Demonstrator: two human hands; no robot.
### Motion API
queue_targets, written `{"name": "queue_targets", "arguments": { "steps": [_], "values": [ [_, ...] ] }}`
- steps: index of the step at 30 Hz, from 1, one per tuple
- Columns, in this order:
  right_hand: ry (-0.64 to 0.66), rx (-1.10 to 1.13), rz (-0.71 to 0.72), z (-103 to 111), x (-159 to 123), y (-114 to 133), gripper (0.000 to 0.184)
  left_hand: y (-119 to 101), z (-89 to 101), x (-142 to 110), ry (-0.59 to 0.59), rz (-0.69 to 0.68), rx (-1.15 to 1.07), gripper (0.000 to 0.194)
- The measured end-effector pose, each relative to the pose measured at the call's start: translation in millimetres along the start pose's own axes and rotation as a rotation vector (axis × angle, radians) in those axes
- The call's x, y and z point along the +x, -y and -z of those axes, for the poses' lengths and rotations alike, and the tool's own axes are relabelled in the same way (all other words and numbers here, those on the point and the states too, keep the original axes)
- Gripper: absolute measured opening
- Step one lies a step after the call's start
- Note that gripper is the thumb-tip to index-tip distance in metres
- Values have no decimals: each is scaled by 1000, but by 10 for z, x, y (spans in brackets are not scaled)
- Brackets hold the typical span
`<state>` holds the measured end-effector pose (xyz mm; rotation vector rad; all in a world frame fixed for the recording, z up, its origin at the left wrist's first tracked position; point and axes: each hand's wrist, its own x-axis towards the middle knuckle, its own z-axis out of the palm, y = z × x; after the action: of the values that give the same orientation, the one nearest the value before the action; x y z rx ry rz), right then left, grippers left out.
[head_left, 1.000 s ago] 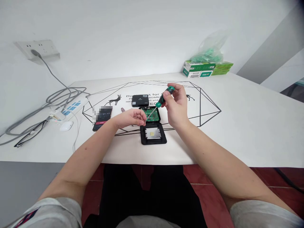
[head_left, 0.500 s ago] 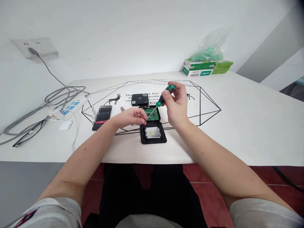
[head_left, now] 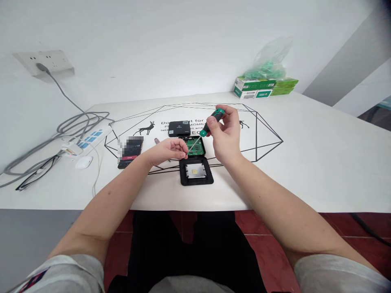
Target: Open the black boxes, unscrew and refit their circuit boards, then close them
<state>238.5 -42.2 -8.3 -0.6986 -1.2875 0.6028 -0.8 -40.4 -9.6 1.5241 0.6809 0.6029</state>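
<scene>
My right hand (head_left: 227, 132) is closed round the green and black handle of a screwdriver (head_left: 211, 122), whose thin shaft slants down to the left. At the shaft's tip, my left hand (head_left: 172, 149) has thumb and fingers pinched together; whatever sits between them is too small to make out. Beneath the shaft lies a green circuit board (head_left: 196, 147) in an open black case, partly covered by my left fingers. Nearer to me is the black cover (head_left: 197, 182), with a silver metal plate (head_left: 195, 171) on its inner side.
Behind the case sits another black box (head_left: 179, 128). To the left are a phone (head_left: 132, 151), a white earphone case (head_left: 83, 162), a power strip (head_left: 95, 136) and coiled grey cable (head_left: 73, 118). A second screwdriver (head_left: 157, 141) is partly hidden behind my left hand. Green-white boxes (head_left: 255, 87) stand by the wall.
The view has shifted very slightly. Both hands and the screwdriver keep nearly the same pose, with the tip still at my left fingertips.
</scene>
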Motion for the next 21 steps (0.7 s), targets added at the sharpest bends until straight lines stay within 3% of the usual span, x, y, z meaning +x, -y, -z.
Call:
{"name": "queue_targets", "arguments": {
  "steps": [21],
  "values": [
    [3, -16, 24, 2, 0, -17, 61, 20, -43, 30, -64, -27, 13, 38]
  ]
}}
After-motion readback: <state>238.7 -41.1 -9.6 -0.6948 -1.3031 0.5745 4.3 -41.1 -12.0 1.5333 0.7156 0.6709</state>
